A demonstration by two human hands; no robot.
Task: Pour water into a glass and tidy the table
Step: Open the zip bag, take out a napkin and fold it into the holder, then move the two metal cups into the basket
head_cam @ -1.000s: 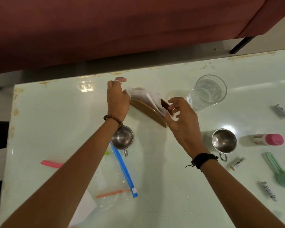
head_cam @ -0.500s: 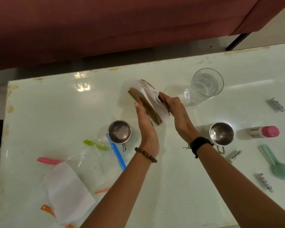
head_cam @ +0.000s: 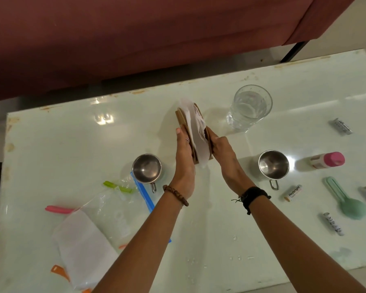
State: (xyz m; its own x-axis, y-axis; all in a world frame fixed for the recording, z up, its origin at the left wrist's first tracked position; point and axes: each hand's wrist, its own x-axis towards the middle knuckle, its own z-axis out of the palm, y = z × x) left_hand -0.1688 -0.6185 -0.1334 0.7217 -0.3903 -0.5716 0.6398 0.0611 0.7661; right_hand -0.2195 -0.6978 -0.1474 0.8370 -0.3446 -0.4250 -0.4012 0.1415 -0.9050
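Both hands press flat against a wooden napkin holder (head_cam: 193,136): the left hand (head_cam: 185,163) lies with straight fingers along its left plate, and the right hand (head_cam: 221,153) lies along its right plate, thumb on the upper edge. Neither hand curls into a fist; each bears on the holder with an extended palm.

Materials and shapes: the holder consists of two thin, rounded brown wood plates standing on edge on the glossy pale-green table (head_cam: 199,229). White paper napkins (head_cam: 195,125), soft and crumpled at their upper edges, sit sandwiched between the plates. The holder's long axis runs from the wrists away toward the far table edge, leaning slightly leftward at the far end.

Beyond and to the right of the right hand stands one clear glass (head_cam: 249,107), cylindrical, upright, holding water. It is near the holder but not touching it.

Count of other items: two polished steel mugs with loop handles, one (head_cam: 146,169) just left of the left wrist, one (head_cam: 273,164) right of the right wrist; one clear zip bag (head_cam: 114,206) with a blue seal strip beside the left forearm; one pink-capped bottle (head_cam: 328,160) lying on its side; one mint-green spoon-shaped utensil (head_cam: 347,199) farther right.
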